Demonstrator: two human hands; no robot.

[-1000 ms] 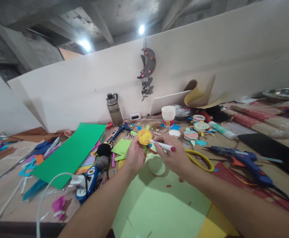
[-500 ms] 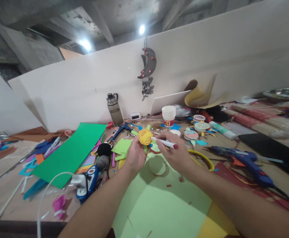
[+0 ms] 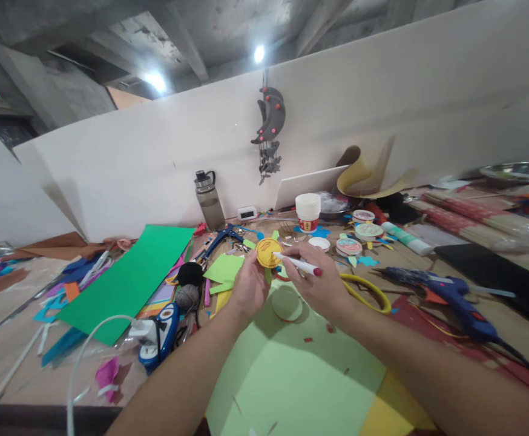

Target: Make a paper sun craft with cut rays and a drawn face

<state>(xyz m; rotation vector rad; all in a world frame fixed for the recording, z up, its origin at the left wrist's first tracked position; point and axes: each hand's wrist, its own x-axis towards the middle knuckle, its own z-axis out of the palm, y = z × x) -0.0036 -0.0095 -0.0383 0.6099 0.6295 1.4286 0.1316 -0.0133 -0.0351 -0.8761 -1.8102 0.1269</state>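
Note:
Between the fingers of my left hand (image 3: 252, 284) is a yellow paper disc (image 3: 267, 252) with drawn lines on its face and green strips sticking out around its edge. My right hand (image 3: 318, 275) grips a white marker pen (image 3: 299, 264) with a red end, its tip at the disc's right side. Just below the hands, a pale green disc (image 3: 287, 303) lies on a large light green paper sheet (image 3: 301, 375). Bright lime paper pieces (image 3: 223, 270) lie left of my left hand. A yellow ring (image 3: 373, 295) sits partly behind my right hand.
To the right lie a blue glue gun (image 3: 455, 300), a glue stick (image 3: 407, 238) and decorated round lids (image 3: 348, 246). Paper cups (image 3: 308, 212) and a water bottle (image 3: 210, 203) stand at the back. A green sheet (image 3: 131, 281) and a power strip (image 3: 160, 339) lie left.
The yellow disc has turned slightly and shifted a little right in my left hand. The pen tip has moved slightly left, further onto the disc's face.

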